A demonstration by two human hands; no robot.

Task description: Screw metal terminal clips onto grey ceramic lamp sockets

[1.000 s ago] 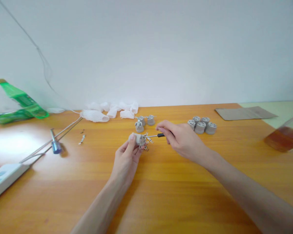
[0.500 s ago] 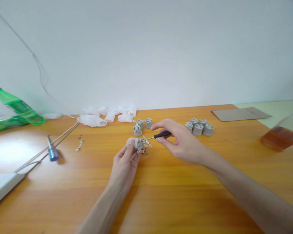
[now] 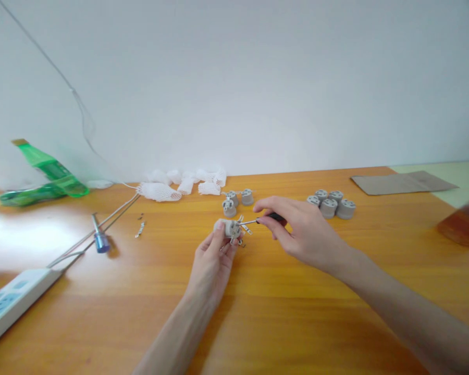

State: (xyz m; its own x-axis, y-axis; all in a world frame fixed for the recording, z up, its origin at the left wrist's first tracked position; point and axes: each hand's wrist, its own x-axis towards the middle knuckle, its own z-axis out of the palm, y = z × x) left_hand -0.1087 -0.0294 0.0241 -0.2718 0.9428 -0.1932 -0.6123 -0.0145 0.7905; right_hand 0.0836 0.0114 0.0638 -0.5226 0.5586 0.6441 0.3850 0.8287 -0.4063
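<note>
My left hand [image 3: 211, 263] is closed around a whitish ceramic lamp socket [image 3: 231, 229], tilted so its end with screws faces right. My right hand [image 3: 307, 234] grips a screwdriver [image 3: 274, 216] by its black handle, mostly covered by the fingers. The thin shaft reaches left, its tip at the socket's end face. Small metal contact strips [image 3: 248, 230] lie just behind and beside the held socket, partly hidden by it. Beyond them stand a socket with metal strips on top [image 3: 229, 209] and two more sockets, one at the right [image 3: 247, 197].
Several grey sockets [image 3: 328, 208] cluster behind my right hand. White foam nets [image 3: 160, 191] lie by the wall. At left are a blue-handled screwdriver [image 3: 101, 242], a metal strip [image 3: 140, 229], a power strip [image 3: 19, 297] and a green bottle [image 3: 58, 174]. Cardboard [image 3: 402, 183] and a cup of brown liquid [image 3: 463, 226] are right.
The whole view has shifted, so everything appears further right. My right fingers now cover more of the screwdriver handle. The socket stays in my left hand with the tip against its end.
</note>
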